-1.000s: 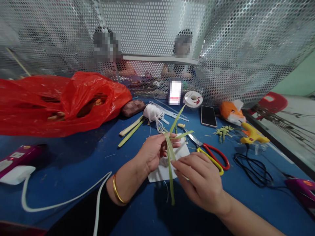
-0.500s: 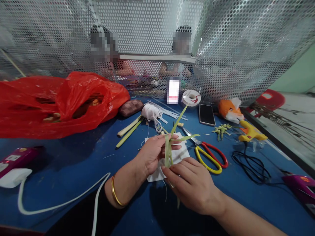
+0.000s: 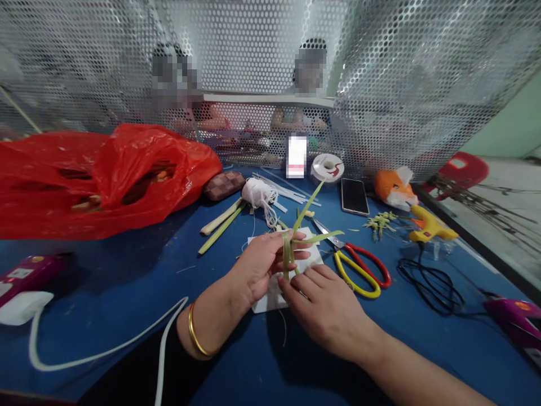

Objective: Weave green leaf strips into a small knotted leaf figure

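Long green leaf strips (image 3: pixel 289 252) are held upright between my two hands, with two pointed ends fanning out up and to the right. My left hand (image 3: pixel 264 256) pinches them near the top, thumb in front and fingers behind. Lower down, my right hand (image 3: pixel 321 304) has its thumb and fingertips closed at the strips' bottom end. Beneath the hands lies a white sheet (image 3: pixel 266 301). Scissors (image 3: pixel 359 262) with one red and one yellow handle lie right of the sheet, blades partly apart. Cut green and pale stalks (image 3: pixel 222 228) rest to the left.
A red plastic bag (image 3: pixel 169 175) fills the left back. White string (image 3: pixel 257 194), a ribbon spool (image 3: pixel 327 167), a dark phone (image 3: pixel 355 196), small green sprigs (image 3: pixel 380 225) and a yellow glue gun (image 3: pixel 431 225) stand behind and right. A white cable (image 3: pixel 110 349) crosses the left front.
My right hand has risen slightly and its fingertips sit higher on the strips, closer to my left hand. My left hand keeps its pinch.
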`<state>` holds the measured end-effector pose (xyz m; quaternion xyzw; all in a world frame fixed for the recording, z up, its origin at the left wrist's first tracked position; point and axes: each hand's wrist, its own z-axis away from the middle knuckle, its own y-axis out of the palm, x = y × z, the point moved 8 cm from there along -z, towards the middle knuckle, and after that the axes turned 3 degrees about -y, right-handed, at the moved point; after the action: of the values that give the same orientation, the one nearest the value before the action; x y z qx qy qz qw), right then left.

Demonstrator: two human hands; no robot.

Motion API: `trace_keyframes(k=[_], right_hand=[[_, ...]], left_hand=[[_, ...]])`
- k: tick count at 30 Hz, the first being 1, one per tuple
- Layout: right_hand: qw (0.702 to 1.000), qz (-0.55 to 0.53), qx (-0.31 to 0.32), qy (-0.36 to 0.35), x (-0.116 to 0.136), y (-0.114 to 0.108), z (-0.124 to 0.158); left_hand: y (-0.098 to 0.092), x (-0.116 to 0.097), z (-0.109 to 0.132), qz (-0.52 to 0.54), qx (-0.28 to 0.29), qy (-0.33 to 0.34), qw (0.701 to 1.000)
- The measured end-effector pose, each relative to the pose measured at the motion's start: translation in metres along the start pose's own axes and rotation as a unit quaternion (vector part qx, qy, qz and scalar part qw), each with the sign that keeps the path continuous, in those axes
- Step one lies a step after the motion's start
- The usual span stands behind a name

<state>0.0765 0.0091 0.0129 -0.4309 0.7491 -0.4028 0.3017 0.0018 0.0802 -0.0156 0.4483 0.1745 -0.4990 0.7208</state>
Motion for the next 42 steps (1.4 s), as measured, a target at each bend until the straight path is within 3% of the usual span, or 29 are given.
trace_keyframes(k=[13, 26, 30, 33, 37, 42], right_hand=[[0.999, 0.003, 0.015, 0.036, -0.007, 0.004, -0.002], [0.999, 0.001, 0.026, 0.028, -0.006, 0.004, -0.001], [1.0, 0.016, 0.016, 0.017, -0.005, 0.002, -0.002], [0.998, 0.032, 0.043, 0.012, -0.006, 0.005, -0.002], [0.994, 0.062, 0.092, -0.002, -0.007, 0.01, -0.001], [0.994, 0.07, 0.087, -0.002, -0.009, 0.01, -0.001]], left_hand=[[-0.005, -0.001, -0.005, -0.035, 0.013, 0.042, 0.998], [-0.002, -0.017, 0.002, -0.173, -0.021, 0.123, 0.977], [0.001, -0.007, 0.0, -0.109, 0.021, 0.065, 0.992], [-0.001, -0.002, -0.002, -0.051, 0.023, 0.022, 0.998], [-0.005, -0.003, -0.004, 0.0, 0.017, 0.001, 1.0], [-0.001, -0.001, -0.005, 0.027, 0.046, -0.018, 0.998]])
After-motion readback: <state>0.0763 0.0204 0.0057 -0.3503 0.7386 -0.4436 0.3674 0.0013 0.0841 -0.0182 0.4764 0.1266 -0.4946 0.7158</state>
